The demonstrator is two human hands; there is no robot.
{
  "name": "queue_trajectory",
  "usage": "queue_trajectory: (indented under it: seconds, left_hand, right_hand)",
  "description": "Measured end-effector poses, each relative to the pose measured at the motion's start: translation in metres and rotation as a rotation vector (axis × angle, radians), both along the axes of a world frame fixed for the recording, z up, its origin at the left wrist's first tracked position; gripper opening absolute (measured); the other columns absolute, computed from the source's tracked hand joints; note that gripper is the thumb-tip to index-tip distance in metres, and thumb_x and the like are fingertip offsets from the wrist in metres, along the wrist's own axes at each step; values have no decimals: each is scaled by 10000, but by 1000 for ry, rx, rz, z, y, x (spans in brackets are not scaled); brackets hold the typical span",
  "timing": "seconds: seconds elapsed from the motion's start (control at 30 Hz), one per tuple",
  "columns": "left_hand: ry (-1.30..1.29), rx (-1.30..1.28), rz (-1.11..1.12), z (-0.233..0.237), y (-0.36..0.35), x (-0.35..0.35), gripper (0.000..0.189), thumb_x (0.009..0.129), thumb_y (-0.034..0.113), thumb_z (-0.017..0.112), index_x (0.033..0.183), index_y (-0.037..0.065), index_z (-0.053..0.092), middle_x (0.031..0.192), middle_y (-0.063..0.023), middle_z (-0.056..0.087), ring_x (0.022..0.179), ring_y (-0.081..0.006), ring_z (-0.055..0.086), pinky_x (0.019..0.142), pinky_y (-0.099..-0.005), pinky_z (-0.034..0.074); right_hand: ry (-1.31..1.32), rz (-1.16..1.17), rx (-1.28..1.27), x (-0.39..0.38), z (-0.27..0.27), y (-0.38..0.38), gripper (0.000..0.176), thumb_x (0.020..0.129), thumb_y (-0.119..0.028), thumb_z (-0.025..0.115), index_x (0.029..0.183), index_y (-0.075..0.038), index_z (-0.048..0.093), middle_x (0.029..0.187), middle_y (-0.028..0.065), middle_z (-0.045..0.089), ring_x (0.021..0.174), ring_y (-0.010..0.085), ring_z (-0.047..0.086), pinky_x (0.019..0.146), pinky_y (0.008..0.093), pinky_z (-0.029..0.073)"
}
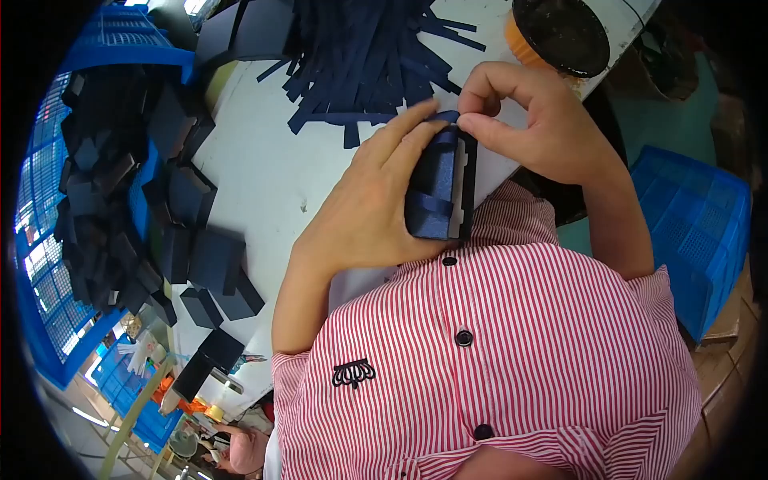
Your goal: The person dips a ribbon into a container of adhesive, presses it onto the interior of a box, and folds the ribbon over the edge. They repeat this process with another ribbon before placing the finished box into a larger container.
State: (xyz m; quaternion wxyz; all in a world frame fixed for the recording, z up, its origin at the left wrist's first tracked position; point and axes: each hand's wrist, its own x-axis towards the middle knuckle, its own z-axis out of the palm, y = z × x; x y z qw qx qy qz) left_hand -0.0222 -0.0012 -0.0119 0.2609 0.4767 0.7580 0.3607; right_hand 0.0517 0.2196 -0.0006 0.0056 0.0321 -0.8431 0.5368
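Observation:
A small dark blue box (431,181) with a glittery face, blue bands across it and a pale inner edge stands close against the striped shirt. My left hand (364,196) wraps round its left side, with the fingertips stretched over the far end. At that end, a short blue ribbon strip (450,117) curves over the box's corner. Thumb and index finger of my right hand (534,120) pinch at the strip's end; the exact contact is partly hidden. Just beyond both hands lies a heap of dark blue ribbon strips (356,60) on the white table (264,160).
At the left, a blue crate (48,320) is piled with dark boxes (104,192). More boxes (216,260) sit along the table's left side. An orange tub (524,48) with a dark top stands at the far right. Another blue crate (692,232) is beside me; a person (246,450) appears lower left.

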Motion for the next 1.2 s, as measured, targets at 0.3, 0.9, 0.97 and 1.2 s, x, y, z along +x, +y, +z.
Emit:
queue_trajectory:
  seconds: [0.3, 0.9, 0.97, 1.2]
  left_hand:
    - [-19, 60, 27, 10, -8, -1, 1116, 423, 241, 883, 1415, 30, 417, 1381, -205, 460, 1306, -377, 444, 1089, -409, 346]
    - [-100, 141, 173, -1, -7, 15, 1163, 371, 332, 861, 1437, 169, 426, 1536, -153, 303, 1395, -337, 359, 1090, -471, 355]
    - [-94, 129, 168, -3, -5, 16, 1179, 360, 348, 859, 1442, 185, 420, 1536, -148, 306, 1395, -342, 358, 1094, -485, 356]
    - [-63, 112, 147, -8, 5, 14, 1192, 335, 363, 842, 1441, 221, 420, 1539, -129, 305, 1398, -352, 347, 1096, -527, 361]
  right_hand:
    - [47, -129, -354, -1, -22, -7, 241, 924, -164, 651, 1118, -25, 687, 1013, 49, 683, 890, 112, 625, 802, 227, 497]
    - [-110, -494, -1001, 65, 2, 12, 167, 919, -66, 611, 1036, 49, 638, 882, 127, 693, 798, 186, 690, 764, 290, 554]
    - [-133, -615, -1037, 71, -5, 18, 183, 927, -95, 616, 1035, 52, 639, 773, 52, 633, 594, 83, 557, 554, 210, 444]
    - [-76, -981, -588, 64, -17, 28, 223, 880, -183, 715, 912, 36, 684, 661, -26, 568, 560, 21, 444, 509, 183, 336]
